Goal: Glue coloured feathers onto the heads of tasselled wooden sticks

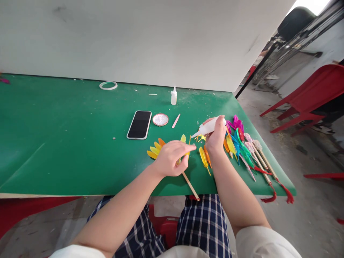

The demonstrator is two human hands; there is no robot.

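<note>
My right hand (215, 138) is wrapped around a white squeeze glue bottle (209, 127), its pointed nozzle tilted down to the left. The nozzle tip is close to the upright end of a thin yellow-orange feather (190, 139), which my left hand (173, 158) pinches between thumb and fingers. Under my left hand lies a fan of yellow and orange feathers (153, 150) on a wooden stick (190, 186); its middle is hidden by the hand. Loose yellow feathers (204, 159) rest on the green table between my hands.
Colourful feathers (238, 141) and several tasselled sticks (264, 161) lie at the right. Farther back are a phone (139, 124), a round lid (160, 119), a pink flat stick (176, 121), a small bottle (173, 97) and a tape roll (108, 85). A pale partition (134, 39) borders the table.
</note>
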